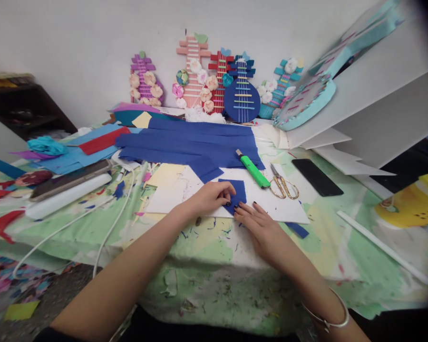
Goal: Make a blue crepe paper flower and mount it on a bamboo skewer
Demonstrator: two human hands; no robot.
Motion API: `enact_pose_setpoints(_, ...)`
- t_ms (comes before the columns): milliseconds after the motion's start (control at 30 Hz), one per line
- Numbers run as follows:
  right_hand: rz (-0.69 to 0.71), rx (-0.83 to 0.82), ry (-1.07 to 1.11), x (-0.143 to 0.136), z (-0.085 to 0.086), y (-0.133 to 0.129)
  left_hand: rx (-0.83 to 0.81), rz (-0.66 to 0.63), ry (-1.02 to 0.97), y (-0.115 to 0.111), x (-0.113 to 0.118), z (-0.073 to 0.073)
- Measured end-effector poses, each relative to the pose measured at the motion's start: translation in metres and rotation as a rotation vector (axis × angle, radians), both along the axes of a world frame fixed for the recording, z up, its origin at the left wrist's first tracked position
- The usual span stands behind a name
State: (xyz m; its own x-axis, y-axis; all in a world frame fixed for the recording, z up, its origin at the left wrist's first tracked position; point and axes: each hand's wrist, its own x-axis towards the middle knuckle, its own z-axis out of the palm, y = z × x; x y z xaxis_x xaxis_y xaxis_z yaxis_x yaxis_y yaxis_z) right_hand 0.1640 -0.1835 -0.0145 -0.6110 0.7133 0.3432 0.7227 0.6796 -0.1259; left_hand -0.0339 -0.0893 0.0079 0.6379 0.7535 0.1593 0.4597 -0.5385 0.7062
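Note:
A small blue piece (238, 191) lies flat on a white board (171, 197) near the table's front edge. My left hand (214, 197) rests at the piece's left side, its fingers curled in with thumb and index close together; whether anything is between them is too small to tell. On the piece's lower right edge lie the spread fingertips of my right hand (258, 225). Beyond the hands are a green cutter (253, 171), gold-handled scissors (283, 184) and long blue sheets (185, 137).
Decorated paper instruments (241, 97) lean against the wall. A black phone (317, 177) and a yellow container (413, 202) are on the right. Left are a white cable (119, 213), a dark tablet-like object (71, 178) and coloured scraps. A white strip (381, 244) lies front right.

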Motion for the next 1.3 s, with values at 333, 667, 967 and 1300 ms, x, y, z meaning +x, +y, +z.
enact_pose_setpoints(333,-0.018,-0.001,-0.024,-0.001,0.004,-0.002,0.020,-0.003,0.000,-0.001,0.000,0.000)
enact_pose_setpoints(667,0.018,0.032,-0.094,0.000,0.005,-0.002,0.020,0.017,0.008,-0.002,0.001,0.000)
enact_pose_setpoints(967,0.005,0.054,-0.119,-0.001,0.005,-0.003,0.079,0.013,0.012,-0.003,0.000,-0.001)
enact_pose_setpoints(1300,-0.002,0.057,-0.101,-0.001,0.004,-0.003,0.269,-0.007,0.071,-0.019,-0.001,0.000)
